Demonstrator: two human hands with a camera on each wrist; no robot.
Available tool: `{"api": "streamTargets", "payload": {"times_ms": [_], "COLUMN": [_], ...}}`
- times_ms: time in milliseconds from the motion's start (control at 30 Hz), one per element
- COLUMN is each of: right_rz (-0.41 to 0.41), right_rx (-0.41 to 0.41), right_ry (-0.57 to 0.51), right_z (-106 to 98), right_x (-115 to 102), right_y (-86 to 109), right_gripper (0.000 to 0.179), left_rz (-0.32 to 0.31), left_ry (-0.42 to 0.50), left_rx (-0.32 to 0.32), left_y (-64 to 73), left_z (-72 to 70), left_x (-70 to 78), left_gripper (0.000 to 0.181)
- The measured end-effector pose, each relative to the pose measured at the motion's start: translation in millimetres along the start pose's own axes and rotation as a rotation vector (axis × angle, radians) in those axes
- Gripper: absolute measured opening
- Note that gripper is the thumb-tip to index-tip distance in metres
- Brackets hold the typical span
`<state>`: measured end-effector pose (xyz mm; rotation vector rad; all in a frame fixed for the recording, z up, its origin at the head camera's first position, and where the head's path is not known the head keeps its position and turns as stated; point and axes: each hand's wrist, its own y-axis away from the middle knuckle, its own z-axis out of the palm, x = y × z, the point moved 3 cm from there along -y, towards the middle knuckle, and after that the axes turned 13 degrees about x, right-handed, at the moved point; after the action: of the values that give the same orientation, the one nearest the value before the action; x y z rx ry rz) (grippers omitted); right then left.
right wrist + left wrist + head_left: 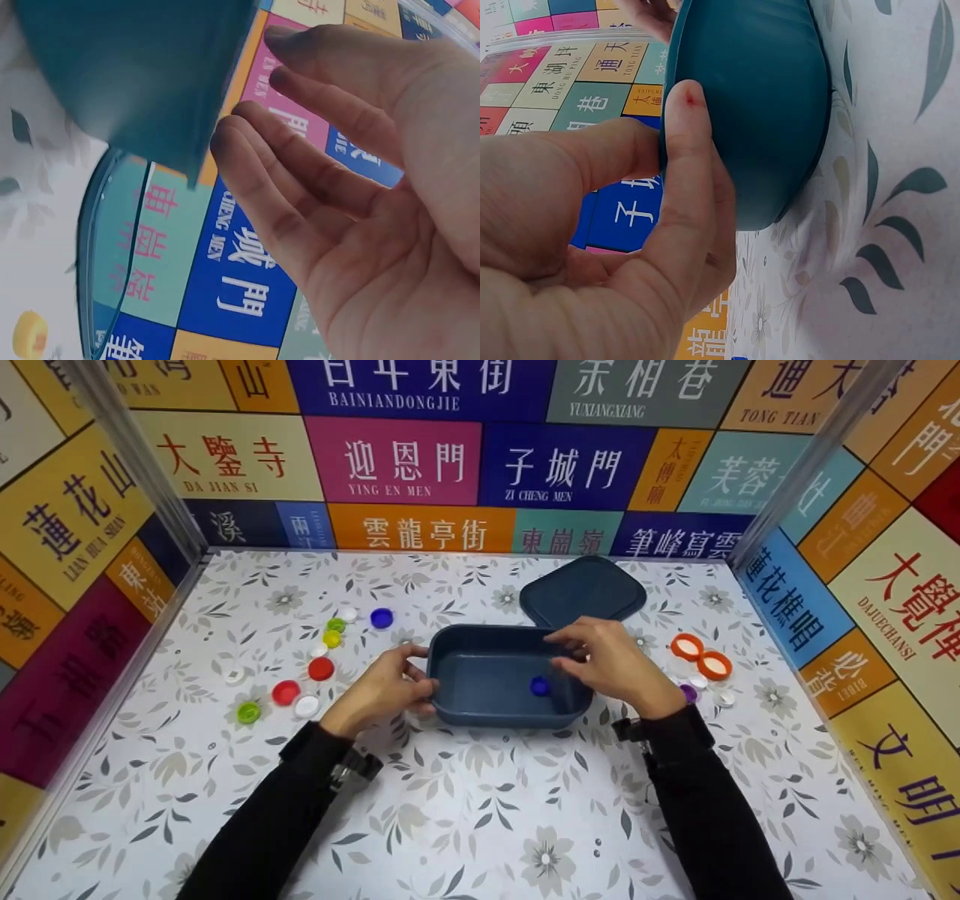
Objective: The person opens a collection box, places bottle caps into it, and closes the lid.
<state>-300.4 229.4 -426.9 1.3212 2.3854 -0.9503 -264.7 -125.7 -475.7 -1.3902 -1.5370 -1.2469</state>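
A dark blue-green rectangular box (480, 712) stands uncovered on the table, the near wall also showing in the left wrist view. My left hand (386, 682) pinches its left rim, thumb on one side of the wall and fingers on the other. Over the box's right end, my right hand (611, 664) hovers with relaxed, parted fingers; the right wrist view shows nothing between its fingertips (225, 139), which are right by the rim. A blue bottle cap (540, 685) is inside the box, toward the right, below those fingers.
A matching lid (585, 592) lies behind the box. Left of it are scattered caps, including a blue cap (382, 618), a red cap (286, 692) and a green cap (248, 712). On the right are orange caps (714, 665), a purple cap (688, 693) and several white ones. Printed panels (405, 461) enclose the table.
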Motion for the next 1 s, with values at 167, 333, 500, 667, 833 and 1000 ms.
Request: {"api": "streamTargets", "payload": {"times_ms": [167,333,500,667,833,1000], "right_rz": [0.029,0.076,0.151,0.212,0.268,0.308], "right_rx": [0.039,0.086,0.076,0.041,-0.033,-0.117], "right_ry": [0.021,0.088,0.096,0.101,0.169,0.236], "right_z": [-17,-37,-51,-59,-59,-52], "right_x": [12,26,39,52,69,86], "right_y": [1.0,5.2,11.7,17.0,22.4,26.9], "right_gripper": [0.039,0.045,0.053,0.063,0.076,0.086], "left_rz": [-0.008,-0.017,-0.023,-0.016,-0.012,-0.01], "left_ry": [-0.009,-0.012,-0.013,-0.013,-0.004,0.006], "left_rx": [0.005,0.003,-0.005,0.002,0.004,0.002], "left_y": [0.5,-0.8,-2.1,-2.5,-1.9,-2.0], "left_z": [-0.5,-1.0,-1.7,-1.7,-1.2,-1.1], "left_x": [0.0,-0.6,-1.7,-2.0,-1.6,-2.4], "left_gripper": [0.068,0.068,0.066,0.068,0.067,0.067]}}
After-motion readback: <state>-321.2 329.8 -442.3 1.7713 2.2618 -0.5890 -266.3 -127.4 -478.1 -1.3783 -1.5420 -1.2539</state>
